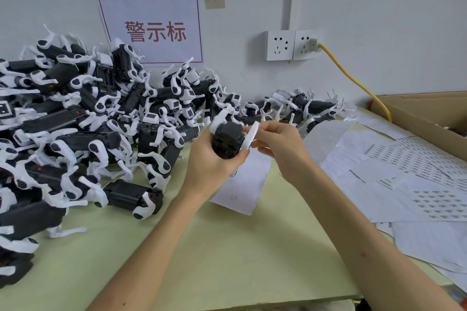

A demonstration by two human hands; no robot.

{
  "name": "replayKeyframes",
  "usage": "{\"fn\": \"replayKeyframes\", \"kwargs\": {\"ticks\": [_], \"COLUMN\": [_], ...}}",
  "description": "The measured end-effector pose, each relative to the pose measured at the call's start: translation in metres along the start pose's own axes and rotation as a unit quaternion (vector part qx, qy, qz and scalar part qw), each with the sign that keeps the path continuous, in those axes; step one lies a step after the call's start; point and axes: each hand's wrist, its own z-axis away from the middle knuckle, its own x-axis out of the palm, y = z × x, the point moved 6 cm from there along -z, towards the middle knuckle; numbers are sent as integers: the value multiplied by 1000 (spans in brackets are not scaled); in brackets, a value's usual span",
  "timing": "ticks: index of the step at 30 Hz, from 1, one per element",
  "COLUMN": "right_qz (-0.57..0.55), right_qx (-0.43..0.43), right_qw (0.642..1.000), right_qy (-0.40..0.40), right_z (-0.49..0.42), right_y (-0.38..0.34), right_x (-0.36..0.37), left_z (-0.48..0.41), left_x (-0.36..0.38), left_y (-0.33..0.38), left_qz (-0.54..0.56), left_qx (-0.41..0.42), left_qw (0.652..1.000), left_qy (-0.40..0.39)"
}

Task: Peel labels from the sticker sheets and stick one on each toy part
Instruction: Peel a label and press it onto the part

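My left hand [212,169] grips a black toy part with white legs [228,140] and holds it above the table's middle. My right hand [276,145] pinches one of the toy's white legs [251,137] on its right side, fingers curled against the part. I cannot tell whether a label is under those fingers. Sticker sheets [429,199] with rows of small dark labels lie to the right. One white backing sheet [243,184] lies on the table below my hands.
A large heap of black and white toy parts [83,121] fills the left and back of the pale green table [227,247]. A cardboard box [424,113] stands at the far right. A yellow cable [353,78] runs from the wall socket.
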Motion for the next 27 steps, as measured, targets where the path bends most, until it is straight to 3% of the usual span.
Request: {"fn": "replayKeyframes", "kwargs": {"ticks": [8,13,15,17,21,27], "right_qz": [17,64,45,20,12,42], "right_qx": [-5,-101,-138,-149,-115,-130], "right_qw": [999,993,989,989,987,982], "right_qy": [-27,21,17,-14,-111,-133], "right_z": [0,7,11,14,16,18], "right_y": [-2,-16,-23,-27,-26,-24], "right_x": [5,10,13,15,25,31], "left_z": [-2,-3,-5,-8,-8,-7], "left_x": [-5,1,-2,-8,-7,8], "left_y": [-3,1,-3,-14,-35,-30], "left_qz": [-2,66,109,178,280,283], "left_qx": [1,-5,-37,-121,-260,-222], "left_qw": [1000,998,993,975,924,929], "left_qy": [23,9,36,58,11,-92]}}
